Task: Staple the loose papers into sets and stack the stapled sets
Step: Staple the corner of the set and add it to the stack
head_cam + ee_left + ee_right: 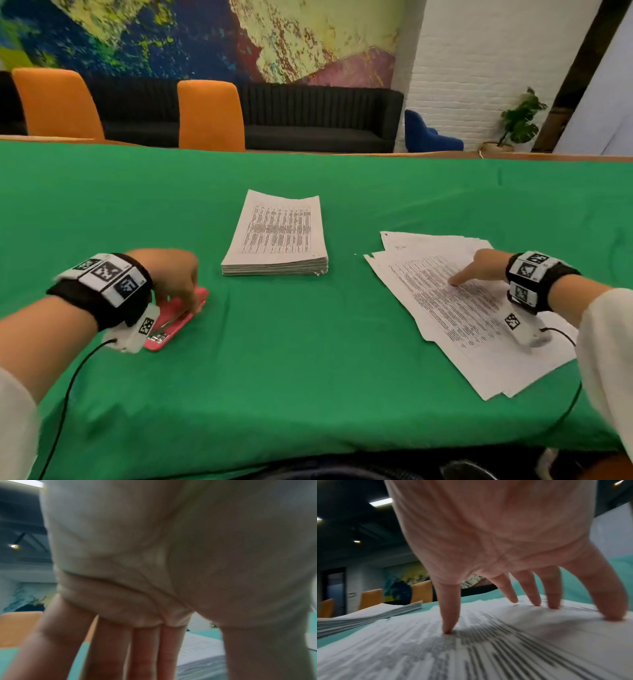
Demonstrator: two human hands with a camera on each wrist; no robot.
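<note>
A pink stapler (171, 325) lies on the green cloth at the left. My left hand (190, 301) reaches over it, fingertips touching its far end; in the left wrist view the fingers (144, 649) run straight down and the stapler is out of frame. A thick, squared stack of printed sheets (277, 236) (202, 649) (368, 615) sits in the middle. At the right, several loose printed papers (445, 308) (471, 655) lie fanned out. My right hand (479, 270) (522, 615) presses down on them with spread fingertips (448, 628).
The green cloth (308, 359) covers the whole table. Two orange chairs (212, 116) stand behind the far edge, with a dark sofa beyond. Cables run from both wrist cameras toward the near edge.
</note>
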